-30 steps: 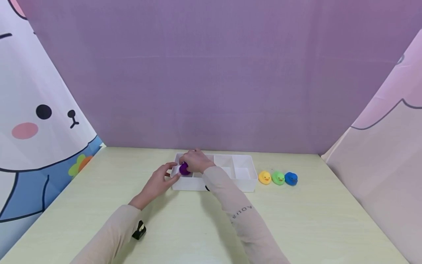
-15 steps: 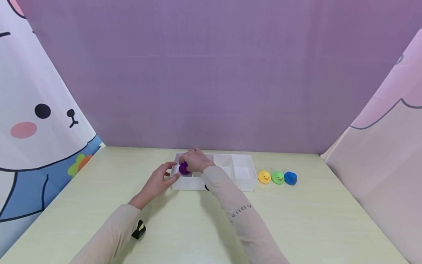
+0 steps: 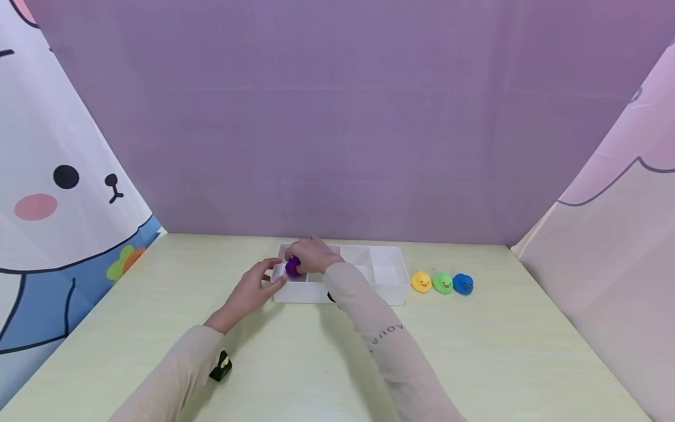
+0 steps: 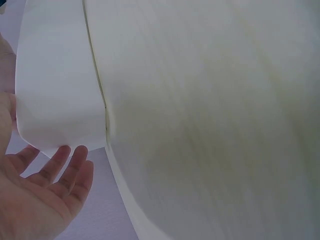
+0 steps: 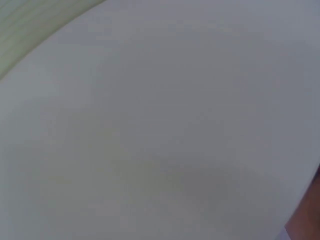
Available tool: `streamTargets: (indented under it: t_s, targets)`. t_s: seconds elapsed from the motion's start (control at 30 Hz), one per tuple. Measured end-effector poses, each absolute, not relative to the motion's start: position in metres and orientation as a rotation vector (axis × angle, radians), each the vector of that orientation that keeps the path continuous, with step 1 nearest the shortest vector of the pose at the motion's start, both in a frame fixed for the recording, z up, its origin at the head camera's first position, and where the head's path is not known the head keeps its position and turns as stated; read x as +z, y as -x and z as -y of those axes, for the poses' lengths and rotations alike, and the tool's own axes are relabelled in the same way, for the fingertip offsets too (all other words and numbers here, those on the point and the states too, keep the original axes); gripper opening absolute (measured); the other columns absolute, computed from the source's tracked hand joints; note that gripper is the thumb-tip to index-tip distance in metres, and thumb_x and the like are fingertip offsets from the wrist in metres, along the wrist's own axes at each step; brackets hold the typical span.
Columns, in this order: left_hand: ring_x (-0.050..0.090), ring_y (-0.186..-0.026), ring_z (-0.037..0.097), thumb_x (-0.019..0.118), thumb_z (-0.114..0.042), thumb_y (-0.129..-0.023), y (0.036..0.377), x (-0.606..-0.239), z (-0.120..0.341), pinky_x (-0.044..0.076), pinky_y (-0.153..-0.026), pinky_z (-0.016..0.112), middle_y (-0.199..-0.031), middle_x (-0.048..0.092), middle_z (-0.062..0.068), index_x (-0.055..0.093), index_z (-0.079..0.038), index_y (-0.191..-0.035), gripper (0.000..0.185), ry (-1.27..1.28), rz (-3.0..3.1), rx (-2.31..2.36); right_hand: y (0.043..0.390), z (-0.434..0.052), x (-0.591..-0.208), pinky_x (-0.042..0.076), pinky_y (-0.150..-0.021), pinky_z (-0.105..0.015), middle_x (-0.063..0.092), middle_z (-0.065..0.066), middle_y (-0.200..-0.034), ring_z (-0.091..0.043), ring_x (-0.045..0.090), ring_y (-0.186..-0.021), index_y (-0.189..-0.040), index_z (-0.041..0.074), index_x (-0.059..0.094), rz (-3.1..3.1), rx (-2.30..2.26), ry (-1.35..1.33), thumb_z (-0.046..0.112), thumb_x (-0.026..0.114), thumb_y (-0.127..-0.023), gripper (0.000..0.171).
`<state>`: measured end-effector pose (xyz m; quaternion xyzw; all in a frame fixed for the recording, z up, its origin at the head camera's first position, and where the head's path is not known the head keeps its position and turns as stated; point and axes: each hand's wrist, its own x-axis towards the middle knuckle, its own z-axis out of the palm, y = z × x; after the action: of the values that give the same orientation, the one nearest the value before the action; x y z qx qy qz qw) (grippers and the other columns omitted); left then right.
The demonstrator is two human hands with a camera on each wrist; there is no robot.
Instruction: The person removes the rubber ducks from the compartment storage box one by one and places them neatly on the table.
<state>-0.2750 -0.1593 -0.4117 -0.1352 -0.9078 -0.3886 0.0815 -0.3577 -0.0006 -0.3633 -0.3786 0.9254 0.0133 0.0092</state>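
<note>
A white divided box stands near the back of the table. Over its left end, my right hand grips a purple rubber duck inside the left compartment; fingers cover much of the duck. My left hand reaches to the box's left end, thumb by the front corner. In the left wrist view, the loosely spread fingers of that hand touch the box's end with their tips. Pale box wall fills most of the right wrist view, where only a bit of skin shows at the right edge.
To the right of the box, a yellow duck, a green duck and a blue duck sit in a row on the pale table. A purple cloth hangs behind the table.
The whole scene shifts very slightly in the head view. Both hands, the box and the ducks keep their places relative to each other.
</note>
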Motion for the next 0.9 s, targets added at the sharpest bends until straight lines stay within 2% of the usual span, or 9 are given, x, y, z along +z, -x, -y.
streamTargets:
  t_s: [0.37,0.9]
  targets:
    - [0.059,-0.095,0.031,0.058,-0.034,-0.089,0.275,-0.412,0.158,0.053,-0.071,0.033,-0.127,0.050,0.020,0.044,-0.007,-0.131,0.052,0.401,2.723,-1.178,0.356,-0.003,-0.359,0.037,-0.097,-0.041,0.066,0.008,-0.103,-0.010,0.056,-0.097,-0.107,0.023,0.066,-2.882,0.027,1.204,0.018,0.070,-0.080,0.027]
    - [0.059,-0.095,0.032,0.057,-0.030,-0.090,0.275,-0.412,0.157,0.054,-0.070,0.033,-0.127,0.050,0.022,0.043,-0.006,-0.131,0.050,0.397,2.731,-1.161,0.350,-0.012,-0.341,0.043,-0.087,-0.036,0.068,0.008,-0.098,-0.011,0.057,-0.089,-0.103,0.022,0.066,-2.929,0.029,1.325,0.022,0.071,-0.080,0.024]
